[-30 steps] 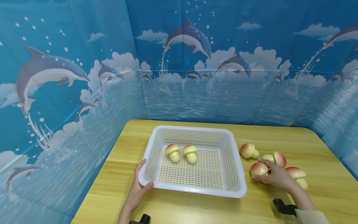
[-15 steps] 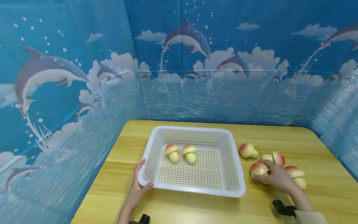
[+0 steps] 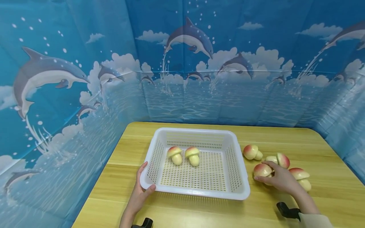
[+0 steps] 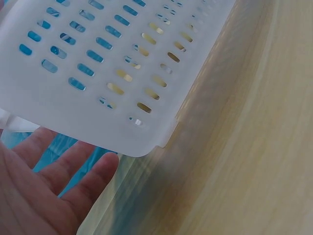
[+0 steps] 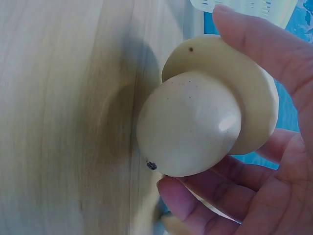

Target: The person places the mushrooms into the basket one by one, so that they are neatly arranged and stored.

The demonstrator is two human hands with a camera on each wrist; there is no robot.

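Note:
My left hand holds the near left corner of a white plastic basket, thumb on the front rim, fingers along the left side. The left wrist view shows several fingers stretched out beside the perforated wall. On the right, my right hand grips a toy mushroom with a red-tinged cap. Its pale round stem faces the right wrist camera, with the thumb on one side and curled fingers on the other. Two similar mushrooms, one left and one right, lie inside the basket.
Three more toy mushrooms lie around my right hand: one near the basket, one behind the hand, one at its right. All stand on a wooden table. A blue dolphin-print curtain hangs behind and beside it.
The head view has drifted very slightly. Both hands keep their holds, and the mushrooms and basket stay in place relative to each other.

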